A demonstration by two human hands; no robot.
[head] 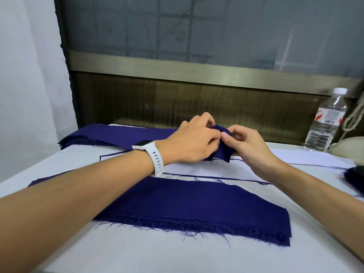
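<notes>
Left hand (194,139) and right hand (247,142) together pinch a navy scrap (222,148) at twelve o'clock beyond the fabric stack (197,203).

Forearms outstretched, the left hand (194,138) and right hand (246,143) meet, fingertips pinching.

White table (122,253) bears navy fabric stacks (197,205), a white sheet (212,170), a water bottle (326,123).

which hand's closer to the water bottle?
Right. The right hand pinches the navy fabric piece on the side facing the water bottle; the left hand pinches it on the far side.
</notes>
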